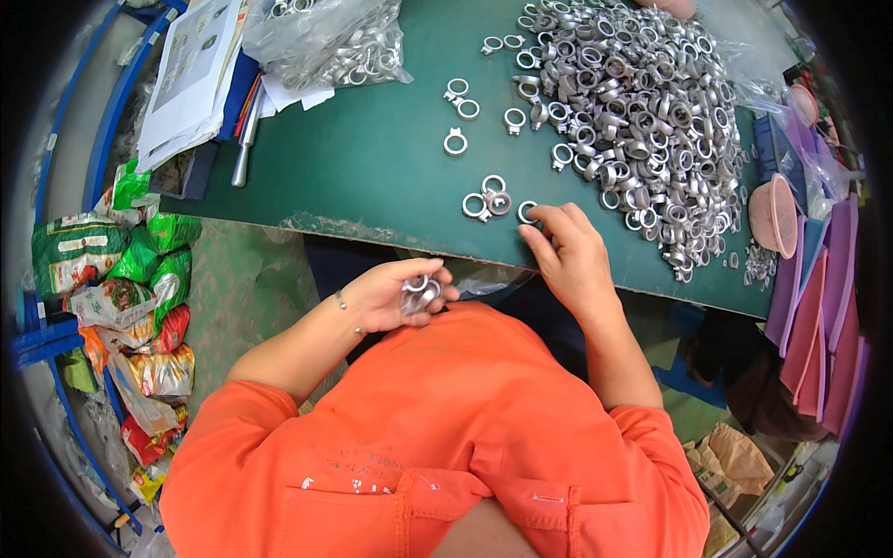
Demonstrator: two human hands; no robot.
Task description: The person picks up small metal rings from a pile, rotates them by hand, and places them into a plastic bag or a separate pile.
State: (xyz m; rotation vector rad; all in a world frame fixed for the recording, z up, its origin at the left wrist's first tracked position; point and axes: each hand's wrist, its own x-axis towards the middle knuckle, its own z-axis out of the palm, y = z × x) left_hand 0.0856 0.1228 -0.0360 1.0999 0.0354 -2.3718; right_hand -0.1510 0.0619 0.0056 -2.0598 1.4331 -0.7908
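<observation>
My left hand [398, 296] is turned palm up in front of the table edge, fingers curled round a few silvery metal rings [420, 294]. Over the front of the table, my right hand [569, 249] pinches a single metal ring [527, 213] between thumb and fingertips. Just left of it lies a small cluster of metal rings [484, 204] on the green tabletop [372, 167]. Further back are loose rings with small lugs, among them one ring [455, 141] by itself. A large heap of the same rings [633, 121] covers the right of the table.
A clear plastic bag of metal parts [349, 56] sits at the back left, beside papers [191, 74] and pens [246, 139]. A pink basket [774, 216] stands at the right edge. Stuffed colourful bags [139, 288] are piled by blue shelving at left.
</observation>
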